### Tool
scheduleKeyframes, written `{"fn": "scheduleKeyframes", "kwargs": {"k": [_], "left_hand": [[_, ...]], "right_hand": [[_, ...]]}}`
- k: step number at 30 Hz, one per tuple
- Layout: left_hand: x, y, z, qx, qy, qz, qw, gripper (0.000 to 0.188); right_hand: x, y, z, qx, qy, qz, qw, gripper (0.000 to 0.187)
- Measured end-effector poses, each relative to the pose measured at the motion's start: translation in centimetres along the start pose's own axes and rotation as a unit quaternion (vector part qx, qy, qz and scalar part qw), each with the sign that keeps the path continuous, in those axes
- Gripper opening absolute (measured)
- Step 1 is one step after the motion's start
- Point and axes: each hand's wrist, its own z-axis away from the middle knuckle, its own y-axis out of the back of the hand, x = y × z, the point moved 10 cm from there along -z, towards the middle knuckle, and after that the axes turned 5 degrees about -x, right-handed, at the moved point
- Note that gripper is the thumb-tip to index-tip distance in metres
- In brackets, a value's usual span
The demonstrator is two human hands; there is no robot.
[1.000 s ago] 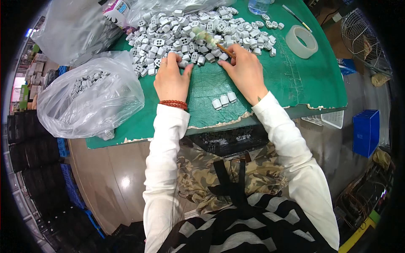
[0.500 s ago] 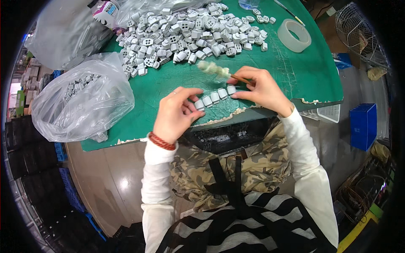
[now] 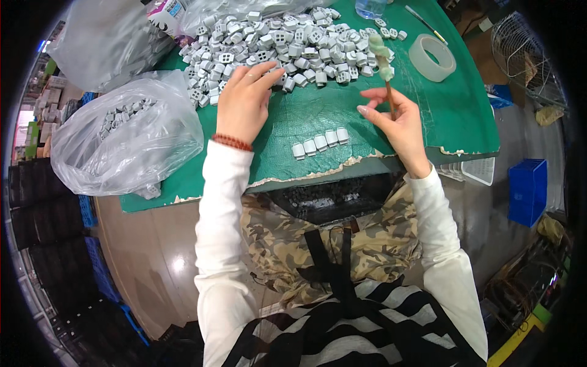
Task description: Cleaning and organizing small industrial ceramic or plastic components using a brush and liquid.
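Observation:
My left hand [image 3: 243,105] reaches over the near left edge of a heap of small grey plastic caps [image 3: 299,52], its fingers stretched out above them. Whether the fingertips touch any cap is hard to see. In my right hand [image 3: 398,120] a thin brown stick [image 3: 389,93] is gripped, its lumpy pale-green fluffy head pointing away from me. The thumb and forefinger of that hand stand apart, with the stick lying further back in the grip. Between my hands, near the front edge, several caps form a slightly slanted row [image 3: 320,144] on the green tabletop [image 3: 287,165].
At the left lies a clear plastic bag [image 3: 171,131] with more caps in it; a larger grey bag [image 3: 101,49] sits behind. A roll of clear tape [image 3: 432,58], a pen [image 3: 426,24] and a clear container [image 3: 370,7] are at the right back. A dark tray [image 3: 333,199] is below the front edge.
My left hand has left the row and moved away from me to the heap. My right hand has moved right, off the row, and the stick has swung from pointing left to pointing away.

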Motion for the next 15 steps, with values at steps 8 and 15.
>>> {"fn": "scheduleKeyframes", "kwargs": {"k": [8, 15], "left_hand": [[-1.1, 2.1, 1.3, 0.021, 0.049, 0.094, 0.994, 0.033], [1.9, -1.9, 9.1, -0.126, 0.244, 0.308, 0.911, 0.037]], "right_hand": [[1.3, -1.0, 1.1, -0.052, -0.052, 0.033, 0.997, 0.021], [0.2, -3.6, 1.2, -0.127, -0.038, 0.136, 0.982, 0.021]]}}
